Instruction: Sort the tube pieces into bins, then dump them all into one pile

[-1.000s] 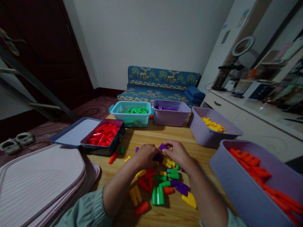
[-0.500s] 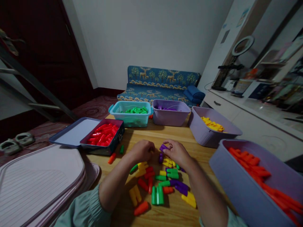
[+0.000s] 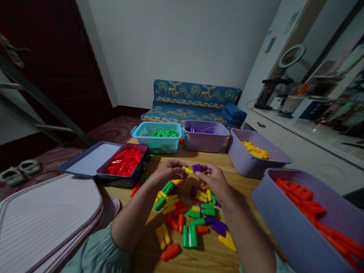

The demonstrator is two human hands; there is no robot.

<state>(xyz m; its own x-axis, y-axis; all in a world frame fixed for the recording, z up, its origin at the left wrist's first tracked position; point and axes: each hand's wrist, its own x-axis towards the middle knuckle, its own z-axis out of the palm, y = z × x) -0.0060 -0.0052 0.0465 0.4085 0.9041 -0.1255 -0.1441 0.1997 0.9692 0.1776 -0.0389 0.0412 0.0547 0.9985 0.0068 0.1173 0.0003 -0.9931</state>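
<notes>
Above the wooden table (image 3: pixel 142 261), my hands are close together with two plastic pieces between them. My left hand (image 3: pixel 170 171) pinches a yellow plastic piece (image 3: pixel 187 170). A purple plastic piece (image 3: pixel 196 168) is gripped by the fingers of my right hand (image 3: pixel 212 178). The two pieces meet or nearly meet; whether they are joined I cannot tell. Below my hands lie several loose finger-shaped pieces, among them a green block (image 3: pixel 189 236), a red piece (image 3: pixel 170 251), a yellow pair (image 3: pixel 162 236) and a purple piece (image 3: pixel 218 226).
A metal case (image 3: pixel 146 153) of red pieces lies open at left. At the back stand a turquoise bin (image 3: pixel 159 146) with green pieces and a purple bin (image 3: pixel 206 142) with purple ones. Bins of yellow (image 3: pixel 247 167) and orange-red pieces (image 3: pixel 273 201) line the right side.
My left hand has risen slightly and the yellow piece now shows in its fingers. The purple piece in my right hand has been lifted and turned towards it.
</notes>
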